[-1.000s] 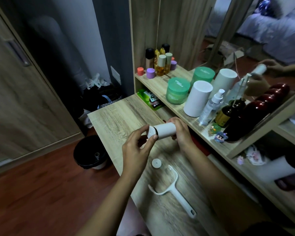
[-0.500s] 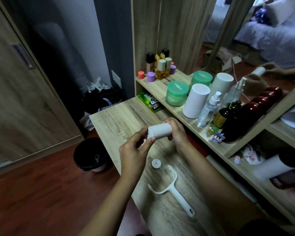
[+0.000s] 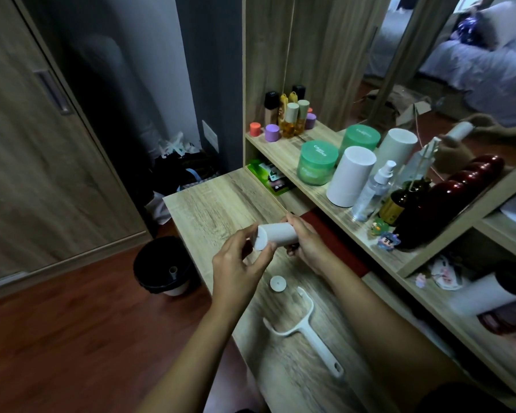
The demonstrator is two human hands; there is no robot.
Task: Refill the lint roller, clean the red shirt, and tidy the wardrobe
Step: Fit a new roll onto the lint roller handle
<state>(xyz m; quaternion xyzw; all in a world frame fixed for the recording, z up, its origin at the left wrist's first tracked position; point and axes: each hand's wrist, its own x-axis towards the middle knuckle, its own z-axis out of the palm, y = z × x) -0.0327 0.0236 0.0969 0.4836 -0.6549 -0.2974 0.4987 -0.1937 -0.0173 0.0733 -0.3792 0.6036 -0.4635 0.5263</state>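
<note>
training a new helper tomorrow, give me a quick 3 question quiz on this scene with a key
1. True or false: the white handle lies on the desk, in neither hand.
2. What do the left hand and the right hand hold between them? A a comb; B a white roll; C a sock.
3. Fill in: the black bin stands on the ____, left of the desk.
Key: 1 true; 2 B; 3 floor.
</note>
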